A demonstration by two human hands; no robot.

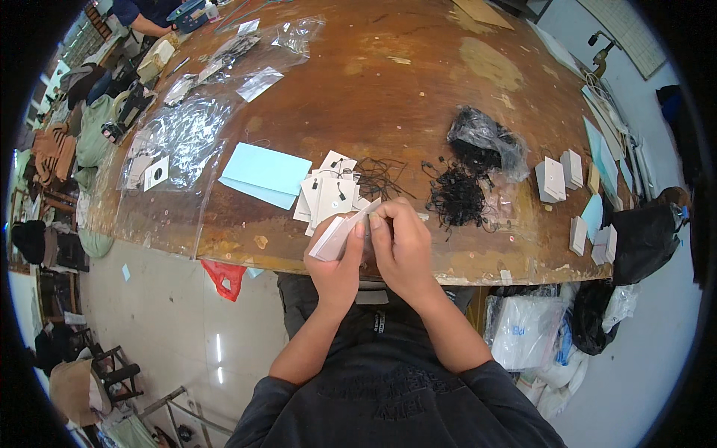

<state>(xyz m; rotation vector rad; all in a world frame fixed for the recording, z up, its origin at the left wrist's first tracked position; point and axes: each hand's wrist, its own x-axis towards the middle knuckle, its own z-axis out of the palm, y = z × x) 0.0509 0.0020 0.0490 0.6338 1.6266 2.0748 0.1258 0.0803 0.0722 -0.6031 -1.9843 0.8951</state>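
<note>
Over the table's near edge, my left hand (336, 261) is closed around a stack of white hang tags (327, 245). One hang tag (364, 214) stands up from the stack, and my right hand (402, 243) pinches its edge between thumb and fingers. Just beyond my hands lies a loose pile of white hang tags (328, 196), some with black strings attached. Loose black tag strings (381, 175) spread out beside that pile. Farther right sits a dense heap of black tag strings (457, 196), touching a clear plastic bag (489, 142) with more black strings inside.
Light blue folded paper (265, 173) lies left of the tags, near clear plastic bags (183, 138). Small white card stacks (550, 181) stand at the right of the brown table (358, 82). Another person's arm (149, 26) shows at the far left. A red bag (224, 278) hangs below the edge.
</note>
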